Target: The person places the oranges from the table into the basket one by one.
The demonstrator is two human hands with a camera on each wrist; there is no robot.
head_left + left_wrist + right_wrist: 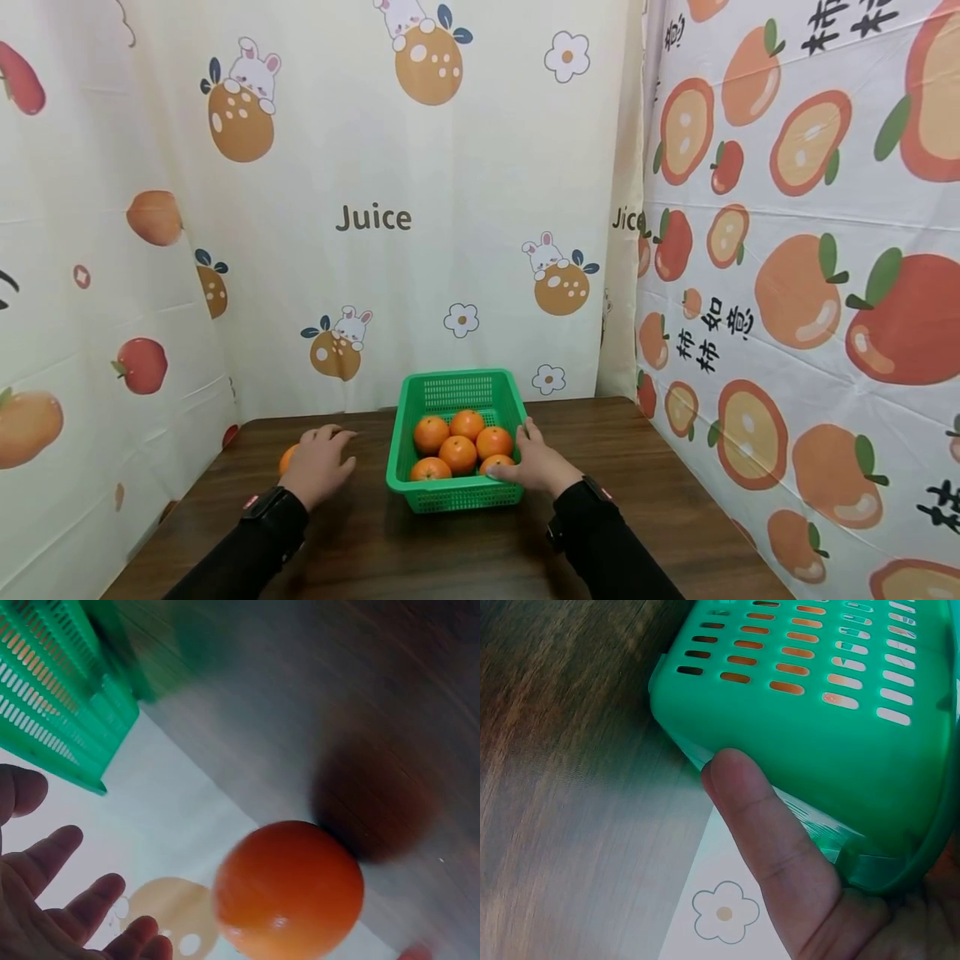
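A green plastic basket (465, 498) with slotted walls stands on the table, with several oranges (458, 454) inside it. My right hand (542, 465) grips the basket's right rim, the thumb over the inner side. In the right wrist view, one finger (769, 832) lies against the outer wall. To the left of the basket, my left hand (318, 465) has its fingers spread and holds nothing. A single orange (289, 892) lies on the table beside that hand, apart from the fingers in the left wrist view. In the head view, the left hand partly hides this orange (287, 460).
The dark wooden table (420, 558) ends at a printed cloth (480, 208) hanging behind the basket. Another printed cloth (750, 350) borders the right side, and a third cloth (90, 367) hangs along the left.
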